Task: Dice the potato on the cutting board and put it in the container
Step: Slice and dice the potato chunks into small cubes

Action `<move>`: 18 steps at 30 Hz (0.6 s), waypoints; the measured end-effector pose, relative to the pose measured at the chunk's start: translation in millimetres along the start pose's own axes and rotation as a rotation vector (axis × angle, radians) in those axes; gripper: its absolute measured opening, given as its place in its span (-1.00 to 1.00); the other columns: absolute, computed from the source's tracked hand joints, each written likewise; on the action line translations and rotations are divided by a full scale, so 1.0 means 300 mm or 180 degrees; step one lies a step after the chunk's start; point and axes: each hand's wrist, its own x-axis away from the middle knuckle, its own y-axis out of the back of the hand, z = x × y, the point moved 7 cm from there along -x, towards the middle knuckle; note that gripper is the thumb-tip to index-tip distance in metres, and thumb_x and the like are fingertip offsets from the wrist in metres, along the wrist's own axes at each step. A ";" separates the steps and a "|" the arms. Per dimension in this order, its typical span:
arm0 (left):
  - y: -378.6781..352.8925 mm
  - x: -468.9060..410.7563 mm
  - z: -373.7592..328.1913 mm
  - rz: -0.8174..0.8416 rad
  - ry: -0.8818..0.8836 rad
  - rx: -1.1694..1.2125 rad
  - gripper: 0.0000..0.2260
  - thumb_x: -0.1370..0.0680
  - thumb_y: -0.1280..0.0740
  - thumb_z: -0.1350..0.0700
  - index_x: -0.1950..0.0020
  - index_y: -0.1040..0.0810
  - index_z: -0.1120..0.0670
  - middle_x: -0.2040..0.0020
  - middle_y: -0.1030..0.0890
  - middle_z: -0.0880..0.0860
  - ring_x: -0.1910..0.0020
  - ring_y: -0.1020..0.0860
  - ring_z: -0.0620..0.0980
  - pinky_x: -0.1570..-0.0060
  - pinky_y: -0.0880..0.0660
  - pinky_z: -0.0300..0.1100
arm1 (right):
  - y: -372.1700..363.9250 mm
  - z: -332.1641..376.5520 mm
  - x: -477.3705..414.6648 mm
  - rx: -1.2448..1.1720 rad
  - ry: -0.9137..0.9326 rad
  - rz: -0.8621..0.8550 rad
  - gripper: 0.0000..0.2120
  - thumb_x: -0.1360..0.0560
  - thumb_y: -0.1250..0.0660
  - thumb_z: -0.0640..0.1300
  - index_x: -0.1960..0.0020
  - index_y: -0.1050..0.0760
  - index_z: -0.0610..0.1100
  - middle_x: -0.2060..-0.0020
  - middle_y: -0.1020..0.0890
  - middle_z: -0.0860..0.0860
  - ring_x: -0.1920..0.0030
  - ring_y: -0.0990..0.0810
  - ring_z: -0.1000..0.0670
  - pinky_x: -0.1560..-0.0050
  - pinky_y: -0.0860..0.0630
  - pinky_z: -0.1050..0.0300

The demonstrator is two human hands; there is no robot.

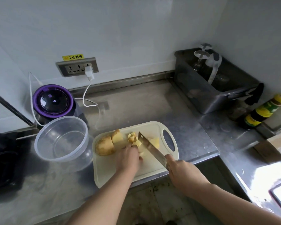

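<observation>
Dicing, lower centre: right hand (pixel 179 170) gripped steel knife (pixel 150 147); left hand (pixel 129 157) curled over yellow potato pieces (pixel 133 138) on cream plastic cutting board (pixel 113 174). We judged knuckles should guide it. Clear round container (pixel 62 118) stood left.

On a cream plastic cutting board (pixel 107 172), a large potato chunk (pixel 105 144) was seen at the left end, small yellow diced pieces (pixel 133 138) beside it. A steel knife (pixel 150 149) was gripped by the right hand (pixel 180 171), its blade among pieces pinned under curled fingers of the left hand (pixel 128 158). A clear round plastic container (pixel 45 143) was set just left of the board.
</observation>
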 end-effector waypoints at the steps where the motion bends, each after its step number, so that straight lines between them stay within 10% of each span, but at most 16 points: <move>1: 0.001 0.003 0.007 -0.0012 0.0021 0.0071 -0.78 -0.53 -0.28 0.05 -0.15 -0.56 0.02 -0.14 -0.56 0.00 -0.07 -0.56 0.03 0.03 -0.47 -0.15 | -0.011 0.004 0.005 0.0029 0.0019 0.0052 -0.69 -0.61 -0.09 -0.24 -0.32 -0.19 -0.02 0.06 -0.62 -0.06 0.22 -0.62 -0.07 0.19 -0.59 0.03; 18: -0.007 0.025 0.040 -0.0057 0.0196 0.0143 -0.73 -0.54 -0.26 0.02 -0.19 -0.56 0.06 -0.18 -0.50 0.05 -0.18 -0.46 0.09 -0.11 -0.45 -0.10 | -0.074 0.036 0.026 0.0157 0.0204 0.0135 -0.66 -0.54 -0.07 -0.32 -0.25 -0.22 -0.04 0.34 -0.42 -0.01 0.36 -0.44 -0.05 0.38 -0.34 0.05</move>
